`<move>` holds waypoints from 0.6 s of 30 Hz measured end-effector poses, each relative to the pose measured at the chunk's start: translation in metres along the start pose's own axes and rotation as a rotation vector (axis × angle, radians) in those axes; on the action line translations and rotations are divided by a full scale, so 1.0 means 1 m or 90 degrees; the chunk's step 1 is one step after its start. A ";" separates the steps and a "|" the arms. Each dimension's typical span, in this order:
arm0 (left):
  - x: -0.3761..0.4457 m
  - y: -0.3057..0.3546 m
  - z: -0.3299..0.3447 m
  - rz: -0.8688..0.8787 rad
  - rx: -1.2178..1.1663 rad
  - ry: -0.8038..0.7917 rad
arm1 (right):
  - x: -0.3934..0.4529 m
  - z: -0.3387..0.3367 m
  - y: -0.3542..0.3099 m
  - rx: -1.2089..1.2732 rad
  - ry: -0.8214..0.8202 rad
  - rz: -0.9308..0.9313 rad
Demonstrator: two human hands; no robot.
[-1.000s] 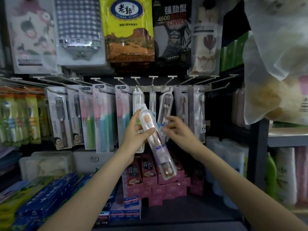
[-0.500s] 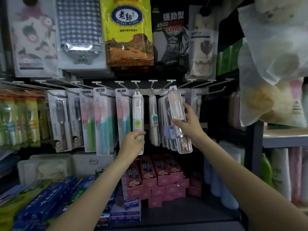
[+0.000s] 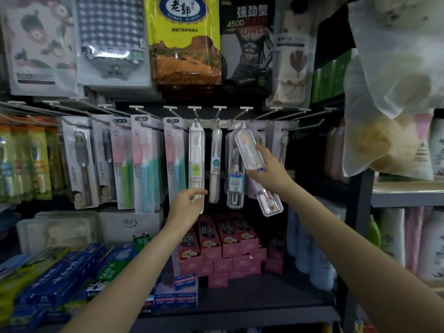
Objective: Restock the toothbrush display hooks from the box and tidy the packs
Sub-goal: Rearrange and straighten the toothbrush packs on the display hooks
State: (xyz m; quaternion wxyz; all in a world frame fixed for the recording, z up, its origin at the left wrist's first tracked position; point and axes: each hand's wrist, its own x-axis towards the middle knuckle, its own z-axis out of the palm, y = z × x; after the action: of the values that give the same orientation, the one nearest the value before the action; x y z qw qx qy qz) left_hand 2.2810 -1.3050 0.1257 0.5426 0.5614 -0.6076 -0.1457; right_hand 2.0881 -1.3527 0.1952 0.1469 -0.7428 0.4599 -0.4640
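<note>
Restocking looks midway: the right hand pinches a clear toothbrush case, tilted, top at a hook at 12 o'clock, not visibly seated, while the left hand steadies a hanging white pack with loosely curled fingers; no box shows

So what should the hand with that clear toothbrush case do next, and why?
Probably swing the clear case upright and let go. The right hand grips its middle, the top sits at the hook, but the bottom tilts out to the right, unlike the packs hanging straight beside it. Whether it is fully on the hook is unclear.
</note>
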 end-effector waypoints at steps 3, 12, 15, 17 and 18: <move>0.001 0.000 -0.001 0.009 0.003 0.000 | 0.004 0.013 0.000 0.044 0.011 0.005; -0.017 -0.024 -0.001 0.046 0.020 0.015 | -0.008 0.063 0.036 0.100 0.083 0.117; -0.041 -0.035 0.020 0.089 0.036 0.017 | -0.039 0.053 0.074 0.053 0.054 0.168; -0.059 -0.041 0.044 0.119 0.049 -0.006 | -0.068 0.036 0.104 0.016 0.038 0.204; -0.070 -0.044 0.059 0.133 0.052 -0.032 | -0.084 0.026 0.119 0.002 0.024 0.222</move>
State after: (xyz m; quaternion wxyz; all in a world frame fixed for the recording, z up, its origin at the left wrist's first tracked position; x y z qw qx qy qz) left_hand 2.2405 -1.2861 0.0351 0.5158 0.5127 -0.6820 -0.0773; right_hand 2.0316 -1.3529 0.0582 0.2176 -0.6427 0.5835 -0.4462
